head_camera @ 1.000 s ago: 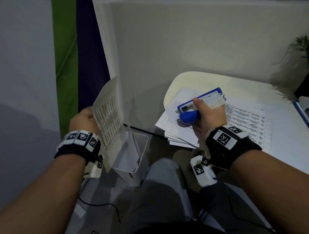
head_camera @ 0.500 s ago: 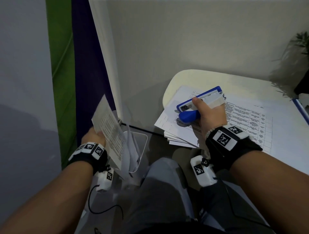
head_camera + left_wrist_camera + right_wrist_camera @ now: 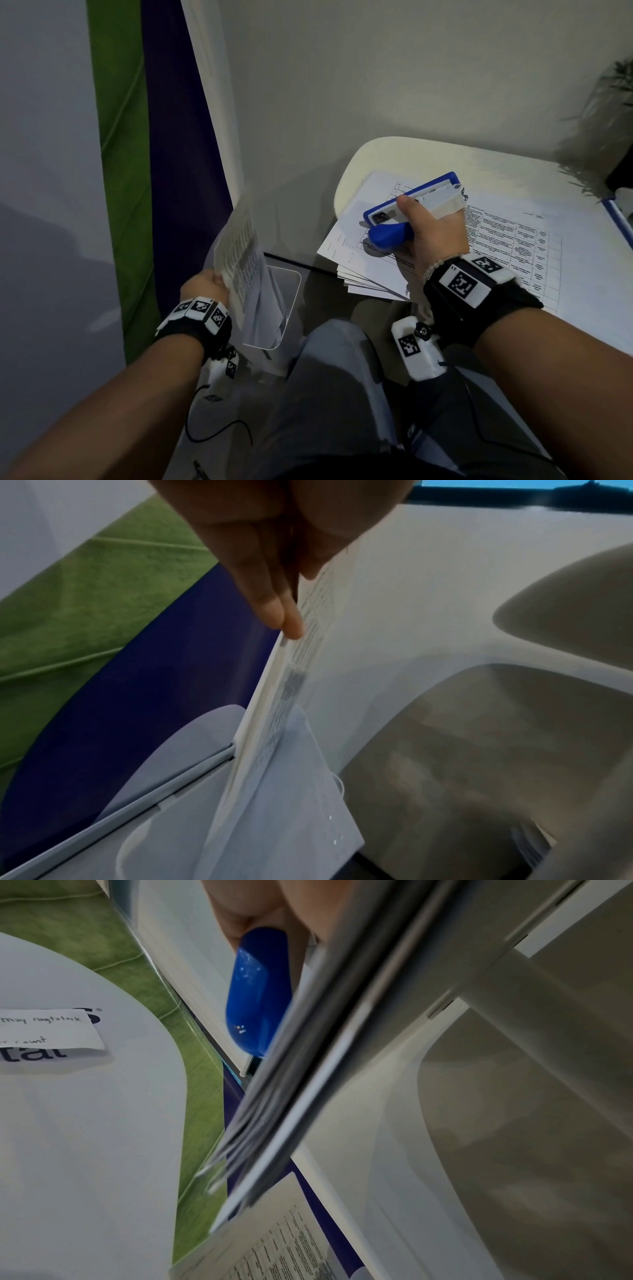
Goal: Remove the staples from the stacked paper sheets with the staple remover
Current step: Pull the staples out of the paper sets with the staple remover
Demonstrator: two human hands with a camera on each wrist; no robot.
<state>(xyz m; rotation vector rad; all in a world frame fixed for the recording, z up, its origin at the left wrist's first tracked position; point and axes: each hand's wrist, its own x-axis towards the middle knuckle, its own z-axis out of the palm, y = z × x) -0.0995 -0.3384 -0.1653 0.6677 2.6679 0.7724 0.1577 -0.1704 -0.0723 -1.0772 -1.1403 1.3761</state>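
I see left grip [image 3: 203, 287] pinching printed sheet [image 3: 239, 253] over bin [image 3: 296, 291]; right grip [image 3: 436, 236] curled round staple remover [image 3: 390, 233] on paper stack [image 3: 363, 274].

The blue-and-white staple remover [image 3: 388, 234], gripped in the right hand [image 3: 435, 236], sits tilted over the left corner of the fanned stack of paper sheets [image 3: 507, 246] on the tabletop [image 3: 376, 154]. The left hand [image 3: 203, 286] pinches one printed sheet [image 3: 239, 253] nearly upright, well apart from the stack.

My head camera looks down on the surface [image 3: 394, 154]. Wrist cameras sit close; the right probably shares its paper stack [image 3: 359, 263].
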